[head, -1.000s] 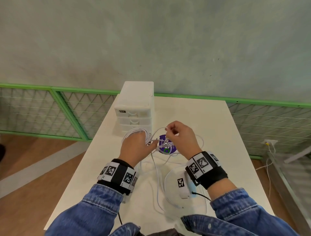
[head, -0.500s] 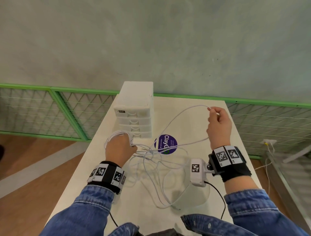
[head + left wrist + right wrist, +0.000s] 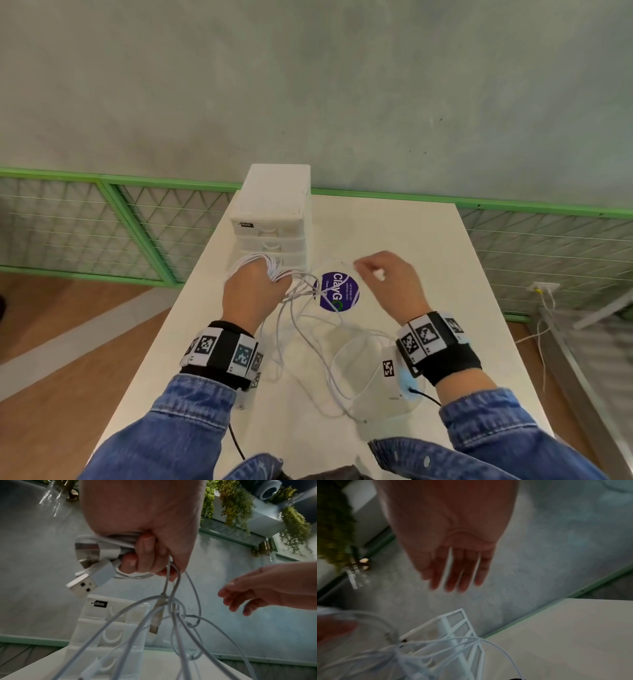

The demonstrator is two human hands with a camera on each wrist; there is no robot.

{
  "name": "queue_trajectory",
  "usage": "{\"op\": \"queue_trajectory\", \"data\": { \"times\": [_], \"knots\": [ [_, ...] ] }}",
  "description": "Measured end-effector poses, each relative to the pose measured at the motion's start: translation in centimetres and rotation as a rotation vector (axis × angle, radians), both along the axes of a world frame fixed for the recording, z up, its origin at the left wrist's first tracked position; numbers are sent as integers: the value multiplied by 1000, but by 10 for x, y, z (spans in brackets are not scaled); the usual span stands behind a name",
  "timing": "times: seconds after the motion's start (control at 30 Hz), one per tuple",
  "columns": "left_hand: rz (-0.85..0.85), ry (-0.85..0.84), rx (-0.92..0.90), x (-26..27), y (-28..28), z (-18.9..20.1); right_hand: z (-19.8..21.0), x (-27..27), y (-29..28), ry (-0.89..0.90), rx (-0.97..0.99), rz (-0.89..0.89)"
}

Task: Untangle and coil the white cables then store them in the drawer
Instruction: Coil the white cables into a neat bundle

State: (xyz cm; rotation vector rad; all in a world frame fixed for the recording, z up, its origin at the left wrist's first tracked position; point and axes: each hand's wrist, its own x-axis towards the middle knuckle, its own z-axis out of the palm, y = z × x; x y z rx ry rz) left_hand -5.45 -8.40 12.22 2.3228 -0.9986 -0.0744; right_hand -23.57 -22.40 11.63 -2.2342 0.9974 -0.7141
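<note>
My left hand (image 3: 253, 291) grips a coiled bundle of white cable (image 3: 255, 262) just in front of the white drawer unit (image 3: 274, 212). In the left wrist view its fingers (image 3: 145, 547) are curled round the loops, and a USB plug (image 3: 84, 584) sticks out beside them. Loose strands hang from that fist into a knot (image 3: 173, 609) and spread as a tangle (image 3: 308, 342) over the table. My right hand (image 3: 387, 277) hovers to the right of the knot with straight fingers (image 3: 457, 572) and holds nothing. All the drawers look closed.
The white table (image 3: 428, 240) carries a round purple sticker (image 3: 337, 291) under the strands. A green mesh railing (image 3: 102, 219) runs behind and left of it, with a grey wall beyond. More cables hang by a wall socket (image 3: 543, 287) at the right.
My right hand had pulled a strand up and out to the far right. It has let go and swung back toward the knot. The left hand kept its grip and shifted slightly right.
</note>
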Motion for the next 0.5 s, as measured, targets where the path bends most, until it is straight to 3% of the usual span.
{"op": "queue_trajectory", "data": {
  "times": [0.07,0.2,0.5],
  "knots": [
    [-18,-7,-3,-6,-2,4,4,14,20,97,125,182],
    [-41,2,-40,-12,-2,6,-10,30,38,335,79,182],
    [51,6,-35,3,10,5,-12,17,17,84,99,113]
  ]
}}
